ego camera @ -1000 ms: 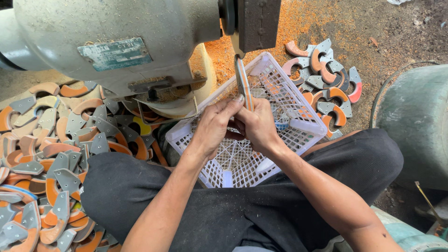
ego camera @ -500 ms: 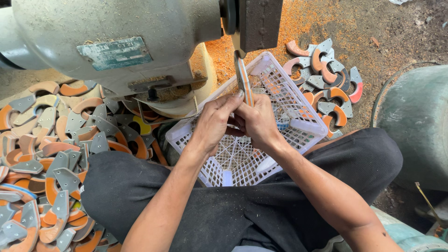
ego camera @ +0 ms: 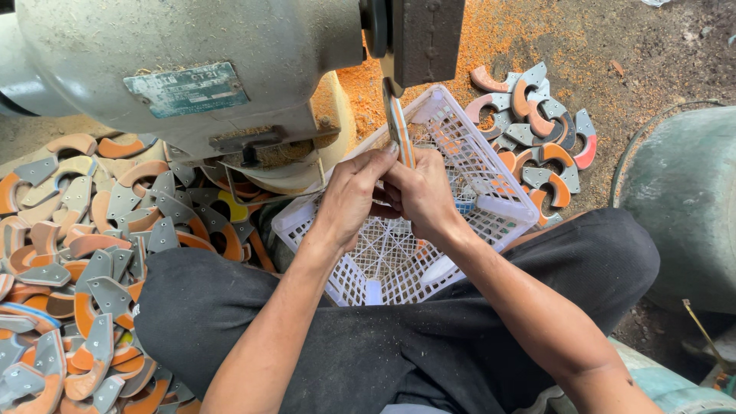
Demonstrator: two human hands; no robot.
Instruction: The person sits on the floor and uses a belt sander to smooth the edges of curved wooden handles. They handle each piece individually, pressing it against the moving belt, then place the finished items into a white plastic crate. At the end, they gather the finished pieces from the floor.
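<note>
Thin curved orange-and-grey sickle piece (ego camera: 399,132) is standing edge-on, upright, at upper centre of frame, over white lattice basket (ego camera: 491,201).

Both hands have moved the thin orange-edged blade piece (ego camera: 399,132) farther away, so its far tip now sits right under the dark wheel guard (ego camera: 424,37) of the grinder. The left hand (ego camera: 354,190) and right hand (ego camera: 420,192) have pressed closer together around its near end.
</note>
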